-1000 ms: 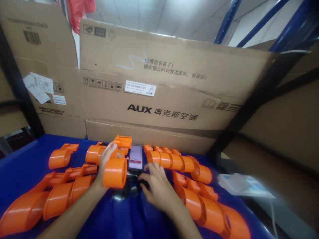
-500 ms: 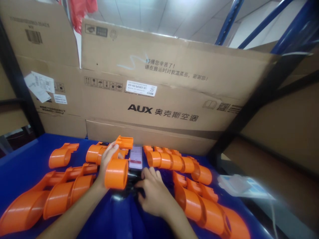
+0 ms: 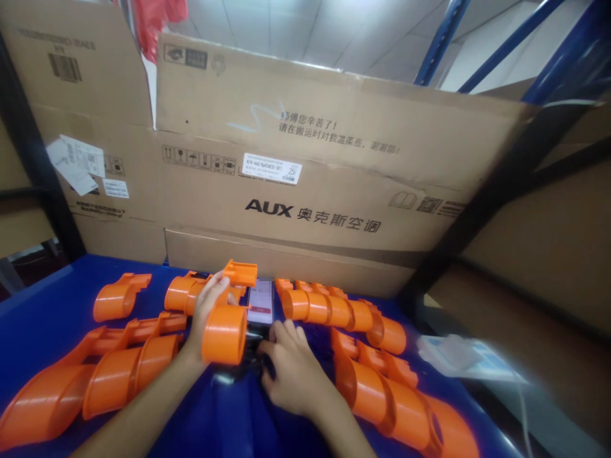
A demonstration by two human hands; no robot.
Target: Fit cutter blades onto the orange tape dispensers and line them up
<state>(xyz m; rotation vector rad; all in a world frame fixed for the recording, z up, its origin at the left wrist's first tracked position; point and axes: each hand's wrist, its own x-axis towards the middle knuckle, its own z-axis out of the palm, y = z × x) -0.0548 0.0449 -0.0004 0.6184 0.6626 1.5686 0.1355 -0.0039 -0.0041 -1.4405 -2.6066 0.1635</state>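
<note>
My left hand (image 3: 206,313) is closed around an orange plastic part (image 3: 223,335), a wide short tube joined to a slotted bracket at its top. The part is held up over the middle of the blue surface, its tube facing me. To its right, my right hand (image 3: 292,367) is curled low, with fingertips bent down by a dark, shiny black item (image 3: 255,346). Whether those fingers pinch something is hidden behind the knuckles. Just beyond both hands lies a phone (image 3: 261,300) with a lit screen.
Rows of similar orange parts lie left (image 3: 117,381) and right (image 3: 396,401) on the blue surface (image 3: 28,318). A large cardboard sheet (image 3: 200,203) stands behind. At right are a dark rack post (image 3: 458,229) and a pale blue-white package (image 3: 461,356).
The orange part in my left hand has shifted very slightly to the right. My right hand has barely moved, its fingers still curled by the black item.
</note>
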